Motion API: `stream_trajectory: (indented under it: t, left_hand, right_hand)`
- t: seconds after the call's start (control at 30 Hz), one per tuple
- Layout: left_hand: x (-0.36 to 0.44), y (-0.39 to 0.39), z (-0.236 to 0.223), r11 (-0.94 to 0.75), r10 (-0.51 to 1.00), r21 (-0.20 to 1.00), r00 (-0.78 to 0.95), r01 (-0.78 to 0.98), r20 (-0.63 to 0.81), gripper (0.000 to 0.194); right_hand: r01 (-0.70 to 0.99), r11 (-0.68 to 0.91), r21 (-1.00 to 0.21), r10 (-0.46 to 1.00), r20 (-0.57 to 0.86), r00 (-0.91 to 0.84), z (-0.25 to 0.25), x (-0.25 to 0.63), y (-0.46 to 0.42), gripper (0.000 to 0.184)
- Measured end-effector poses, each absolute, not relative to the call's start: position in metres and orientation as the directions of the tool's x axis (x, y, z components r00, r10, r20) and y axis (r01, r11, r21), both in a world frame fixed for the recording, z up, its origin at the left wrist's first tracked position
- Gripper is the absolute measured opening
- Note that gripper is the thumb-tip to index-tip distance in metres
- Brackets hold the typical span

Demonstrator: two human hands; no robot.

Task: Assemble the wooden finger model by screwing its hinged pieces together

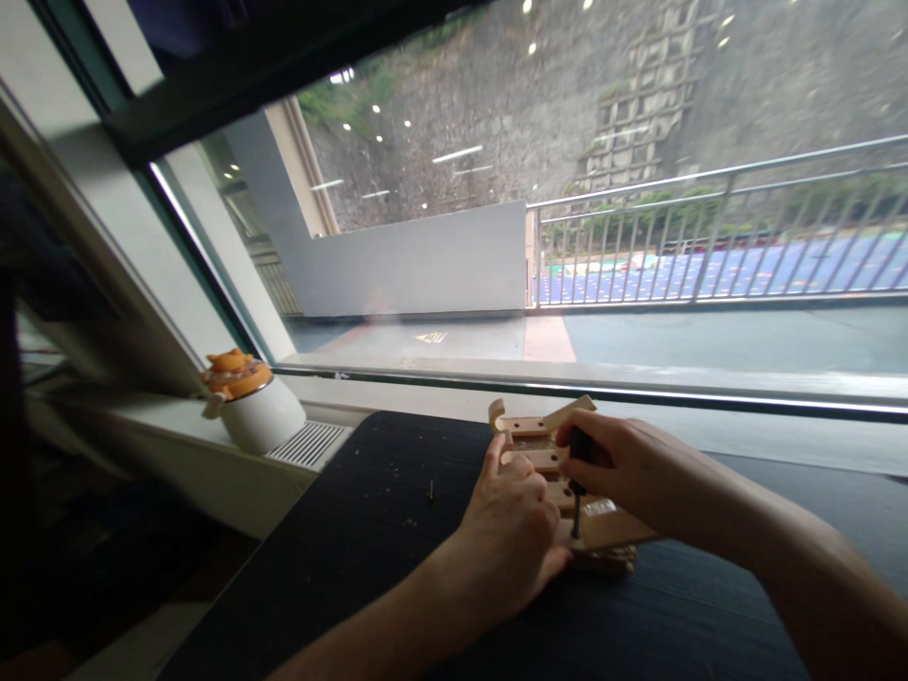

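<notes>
A small slatted wooden piece [543,461] with curled ends lies on the dark table, its crosspieces marked by dark holes or screw heads. My left hand [511,515] is wrapped over its left side, pressing it to the tabletop. In my right hand [617,459] is a screwdriver [576,520] with a black handle, gripped upright. The screwdriver's tip meets the crosspiece nearest me. Part of the wooden piece is hidden behind both hands. A screw [430,490] stands on the table to the left of my left hand.
Light crumbs are scattered over the dark table [369,549]. A white cup [261,416] with an orange animal-shaped lid [236,372] stands on the sill at left, beside a vent grille [308,445]. A large window rises behind the table, with a railing [699,236] outside.
</notes>
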State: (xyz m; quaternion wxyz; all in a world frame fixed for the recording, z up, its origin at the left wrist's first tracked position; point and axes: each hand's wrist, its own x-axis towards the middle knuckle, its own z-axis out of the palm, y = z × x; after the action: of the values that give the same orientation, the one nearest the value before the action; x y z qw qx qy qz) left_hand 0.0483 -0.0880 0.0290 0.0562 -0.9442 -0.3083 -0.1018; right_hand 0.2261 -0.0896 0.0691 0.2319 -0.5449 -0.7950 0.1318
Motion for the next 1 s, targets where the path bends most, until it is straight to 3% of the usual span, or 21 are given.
stream_trajectory:
  t: [0.3, 0.57, 0.63, 1.0]
  left_hand:
    - [0.049, -0.087, 0.026, -0.797, 0.582, -0.025, 0.779, 0.603, 0.232, 0.028]
    - [0.048, -0.089, 0.027, -0.806, 0.571, 0.003, 0.777, 0.592, 0.263, 0.024]
    - [0.048, -0.090, 0.028, -0.812, 0.567, 0.015, 0.783, 0.584, 0.255, 0.021]
    - [0.049, -0.088, 0.026, -0.814, 0.565, 0.014, 0.785, 0.581, 0.253, 0.017]
  right_hand:
    - [0.873, 0.327, -0.363, 0.940, 0.223, -0.259, 0.076, 0.221, -0.095, 0.018]
    - [0.755, 0.433, -0.492, 0.901, 0.235, -0.364, 0.083, 0.226, -0.108, 0.021]
    - [0.780, 0.414, -0.469, 0.910, 0.213, -0.355, 0.084, 0.226, -0.109, 0.013]
    - [0.887, 0.328, -0.325, 0.935, 0.248, -0.254, 0.090, 0.225, -0.109, 0.022]
